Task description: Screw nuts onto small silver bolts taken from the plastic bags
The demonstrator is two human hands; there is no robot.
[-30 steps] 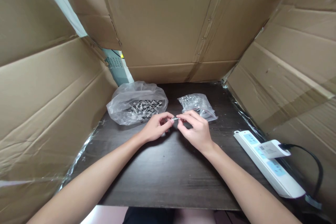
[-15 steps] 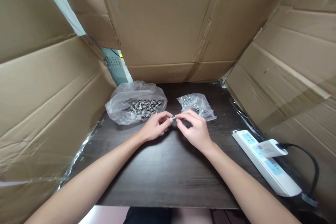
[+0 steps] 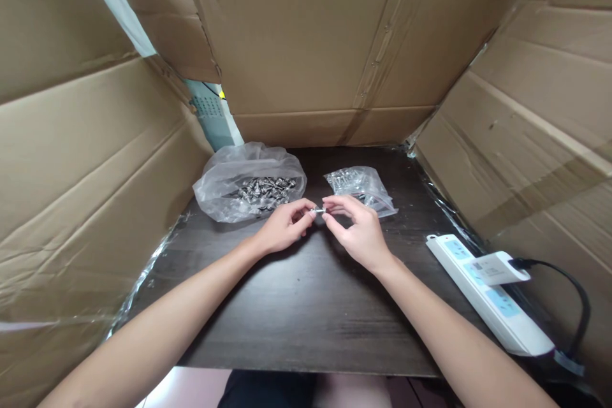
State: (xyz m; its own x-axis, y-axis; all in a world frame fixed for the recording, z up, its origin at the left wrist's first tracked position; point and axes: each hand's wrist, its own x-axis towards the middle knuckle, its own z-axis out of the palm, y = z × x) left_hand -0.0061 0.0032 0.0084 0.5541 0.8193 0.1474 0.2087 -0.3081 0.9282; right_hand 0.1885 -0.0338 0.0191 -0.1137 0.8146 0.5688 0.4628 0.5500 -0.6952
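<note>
My left hand (image 3: 284, 228) and my right hand (image 3: 357, 229) meet above the dark table (image 3: 296, 306), fingertips pinched together on a small metal screw (image 3: 319, 210) held between them. Just behind my left hand lies an open clear plastic bag (image 3: 248, 182) holding a pile of several dark metal screws. Behind my right hand lies a smaller clear zip bag (image 3: 361, 186) with several small silvery parts inside.
Cardboard walls (image 3: 306, 38) close in the table on the left, back and right. A white power strip (image 3: 488, 293) with a white plug adapter (image 3: 500, 268) and black cable (image 3: 571, 296) lies at the right edge.
Both hands stay pinched together at the same spot with only small finger movements. The view has shifted slightly.
</note>
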